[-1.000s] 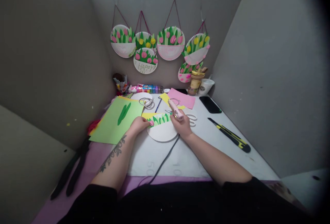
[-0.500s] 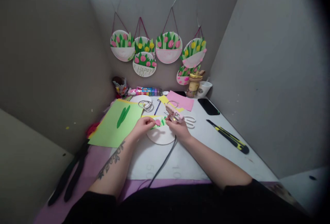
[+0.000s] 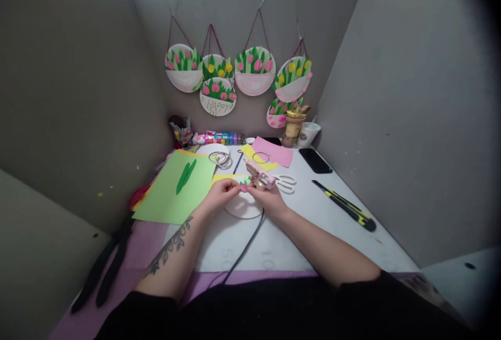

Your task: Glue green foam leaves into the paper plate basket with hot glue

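My left hand (image 3: 223, 195) is closed, its thumb and finger pinching the edge of a small pink paper tulip (image 3: 244, 188). My right hand (image 3: 271, 200) is wrapped round a light pink glue gun (image 3: 260, 175), whose nozzle points up and left and whose dark cord (image 3: 247, 246) trails toward my body. The fingertips of that hand also come up against the tulip's right side. Under both hands lies a white paper plate (image 3: 243, 210) with green paper leaves (image 3: 245, 179) at its top. Whether the tulip touches the plate I cannot tell.
Light green paper sheets (image 3: 168, 196) lie on the left. White-handled scissors (image 3: 287, 180), a yellow-black cutter knife (image 3: 346, 207) and a phone (image 3: 315, 161) are on the right. Behind are pink paper (image 3: 279, 151) and a pen (image 3: 238, 162). Decorated plates (image 3: 255, 81) hang on the back wall.
My hands have come closer together. The tulip has moved slightly right and now sits between the fingertips of both hands. The glue gun has shifted a little left.
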Action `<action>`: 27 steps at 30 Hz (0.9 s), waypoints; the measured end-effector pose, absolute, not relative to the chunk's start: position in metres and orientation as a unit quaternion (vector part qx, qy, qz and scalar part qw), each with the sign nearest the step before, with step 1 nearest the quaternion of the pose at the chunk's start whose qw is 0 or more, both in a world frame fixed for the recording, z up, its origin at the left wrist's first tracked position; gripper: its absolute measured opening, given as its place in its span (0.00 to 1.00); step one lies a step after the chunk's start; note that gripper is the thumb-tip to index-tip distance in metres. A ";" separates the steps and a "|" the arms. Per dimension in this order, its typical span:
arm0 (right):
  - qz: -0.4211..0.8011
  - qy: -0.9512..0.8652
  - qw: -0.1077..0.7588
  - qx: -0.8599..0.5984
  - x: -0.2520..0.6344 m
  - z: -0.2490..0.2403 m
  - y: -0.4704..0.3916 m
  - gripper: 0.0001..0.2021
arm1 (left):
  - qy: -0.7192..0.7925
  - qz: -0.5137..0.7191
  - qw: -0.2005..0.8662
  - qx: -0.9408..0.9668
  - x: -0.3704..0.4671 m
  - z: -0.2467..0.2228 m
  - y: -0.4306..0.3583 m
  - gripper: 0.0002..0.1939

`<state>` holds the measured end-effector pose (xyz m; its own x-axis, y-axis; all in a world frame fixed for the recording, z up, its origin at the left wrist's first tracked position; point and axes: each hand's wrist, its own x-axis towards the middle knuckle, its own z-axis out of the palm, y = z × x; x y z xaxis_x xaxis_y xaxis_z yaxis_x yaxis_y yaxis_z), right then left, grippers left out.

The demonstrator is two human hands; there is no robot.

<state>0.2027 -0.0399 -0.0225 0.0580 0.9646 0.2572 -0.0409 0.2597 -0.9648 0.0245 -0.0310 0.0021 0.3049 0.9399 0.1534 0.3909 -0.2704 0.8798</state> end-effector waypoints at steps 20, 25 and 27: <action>0.371 -0.602 0.568 -0.421 0.207 -0.033 -0.042 0.10 | 0.450 0.419 0.281 0.737 0.033 -0.004 -0.034 0.06; 0.395 -0.585 0.568 -0.425 0.203 -0.034 -0.041 0.15 | 0.447 0.406 0.296 0.740 0.035 -0.004 -0.035 0.06; 0.400 -0.568 0.574 -0.433 0.203 -0.034 -0.042 0.14 | 0.452 0.416 0.294 0.732 0.036 -0.004 -0.036 0.07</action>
<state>0.2025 -0.0418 -0.0339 0.0341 0.9518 0.3049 0.0334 0.3038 -0.9521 0.0355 -0.0359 -0.0036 0.2457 0.9062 0.3442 0.4169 -0.4194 0.8064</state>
